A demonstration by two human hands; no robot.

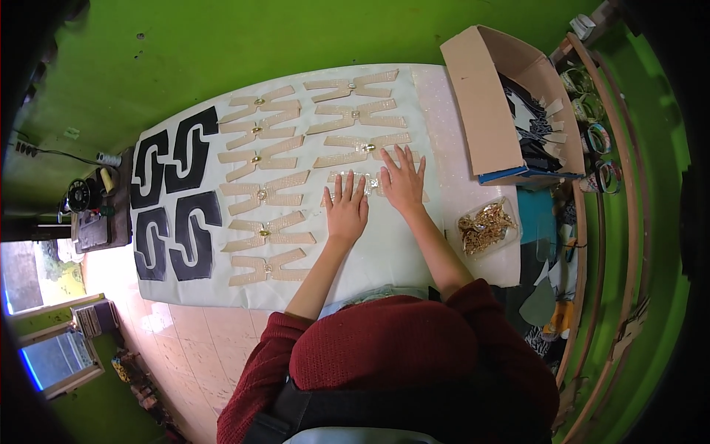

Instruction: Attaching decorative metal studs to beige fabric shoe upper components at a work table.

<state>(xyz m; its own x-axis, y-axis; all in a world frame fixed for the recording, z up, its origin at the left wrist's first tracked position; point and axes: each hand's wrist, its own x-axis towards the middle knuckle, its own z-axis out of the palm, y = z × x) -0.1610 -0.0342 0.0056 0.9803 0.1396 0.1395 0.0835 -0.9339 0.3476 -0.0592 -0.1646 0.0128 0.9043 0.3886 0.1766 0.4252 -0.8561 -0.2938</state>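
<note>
Both hands lie palm down over a beige, crocodile-textured strap piece (374, 185) on the white-covered table (399, 251). My left hand (347, 209) rests on its left end with fingers stretched out. Over its right end is my right hand (403, 181), fingers spread, its tips reaching the right side of the X-shaped beige piece above (347, 151). Much of the lower piece is hidden beneath my hands. Several similar X-shaped pieces with small shiny buckles at their centres lie in two columns, among them one at the lower left (270, 266).
Black S-shaped cutouts (194, 152) lie at the table's left. On the right stand a clear tray of gold-coloured fittings (487, 226) and an open cardboard box (473, 96) holding dark cut pieces. A sewing machine (80, 195) is at the far left, beside the green wall (296, 37).
</note>
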